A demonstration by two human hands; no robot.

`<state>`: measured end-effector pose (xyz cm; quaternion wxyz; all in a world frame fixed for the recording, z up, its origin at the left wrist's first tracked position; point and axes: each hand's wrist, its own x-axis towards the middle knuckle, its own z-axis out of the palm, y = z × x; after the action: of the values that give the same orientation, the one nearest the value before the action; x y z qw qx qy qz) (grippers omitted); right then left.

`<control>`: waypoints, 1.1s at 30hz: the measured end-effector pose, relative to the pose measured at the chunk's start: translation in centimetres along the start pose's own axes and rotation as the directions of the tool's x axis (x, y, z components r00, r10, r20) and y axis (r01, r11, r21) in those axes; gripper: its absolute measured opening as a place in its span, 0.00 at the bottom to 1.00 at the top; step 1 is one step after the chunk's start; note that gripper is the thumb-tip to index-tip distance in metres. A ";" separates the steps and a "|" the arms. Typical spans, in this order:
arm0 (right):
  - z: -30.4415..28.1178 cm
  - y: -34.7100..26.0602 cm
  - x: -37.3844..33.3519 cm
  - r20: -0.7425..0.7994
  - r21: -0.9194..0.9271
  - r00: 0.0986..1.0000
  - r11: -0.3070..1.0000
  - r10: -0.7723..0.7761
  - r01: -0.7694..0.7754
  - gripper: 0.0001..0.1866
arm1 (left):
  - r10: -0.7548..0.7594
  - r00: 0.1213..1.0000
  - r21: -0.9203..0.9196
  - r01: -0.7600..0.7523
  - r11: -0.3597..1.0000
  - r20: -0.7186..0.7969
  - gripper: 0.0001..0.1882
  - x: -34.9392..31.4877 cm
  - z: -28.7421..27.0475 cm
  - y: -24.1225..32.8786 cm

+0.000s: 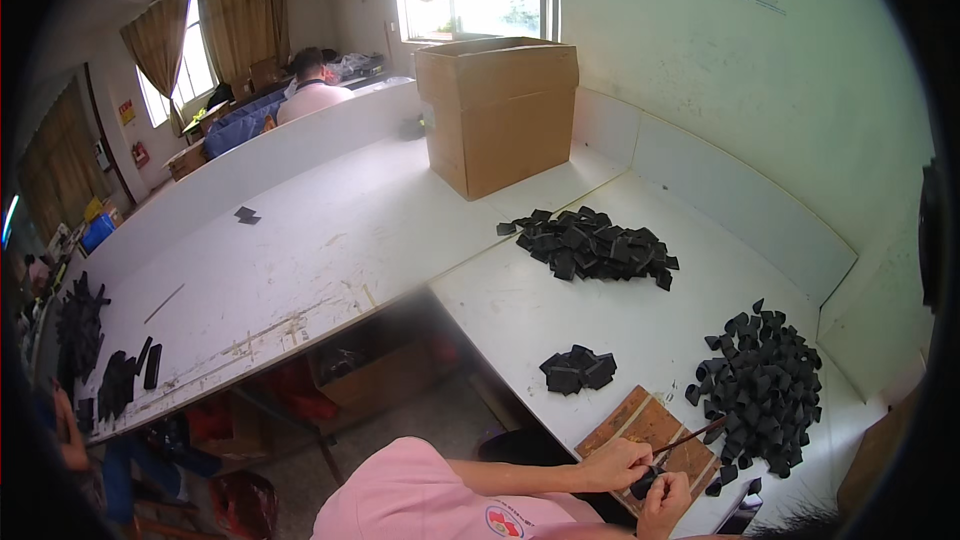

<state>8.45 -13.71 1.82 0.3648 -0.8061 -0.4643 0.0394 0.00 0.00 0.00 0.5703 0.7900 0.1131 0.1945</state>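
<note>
Now the left hand [615, 466] and right hand [667, 506] pinch a small black piece [643, 485] between them, the thin brown stick [690, 437] angling away toward two o'clock.

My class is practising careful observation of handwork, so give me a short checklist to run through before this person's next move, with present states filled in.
1. Black piece in hand: ok, at the right hand's fingers, with the left hand close by.
2. Brown board beneath the hands: ok.
3. Thin stick firmly gripped: cannot tell; its near end meets the left hand.
4. Small pile of flat pieces near the board: ok.
5. Right-hand pile well apart from the board: not ok, pieces crowd its right corner.
</note>
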 end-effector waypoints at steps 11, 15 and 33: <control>1.4 0.7 -0.4 -0.247 0.054 0.967 0.996 -0.057 0.073 0.10 | 0.057 0.992 -0.003 -0.058 0.998 -0.110 0.04 -0.3 2.1 1.1; 3.0 0.0 -0.4 -0.340 -0.094 0.939 0.995 -0.055 0.024 0.08 | 0.315 0.839 0.147 -0.279 0.949 -0.444 0.07 0.0 3.6 -0.3; -0.3 1.3 2.7 0.366 0.925 0.905 0.023 0.214 -0.380 0.09 | -0.308 0.951 -0.827 0.146 0.542 -0.034 0.08 3.7 0.9 2.7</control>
<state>11.09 -12.18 1.97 0.7607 -0.4255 -0.1592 0.4637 3.56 -0.16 2.95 0.8774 0.3958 0.1621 0.2173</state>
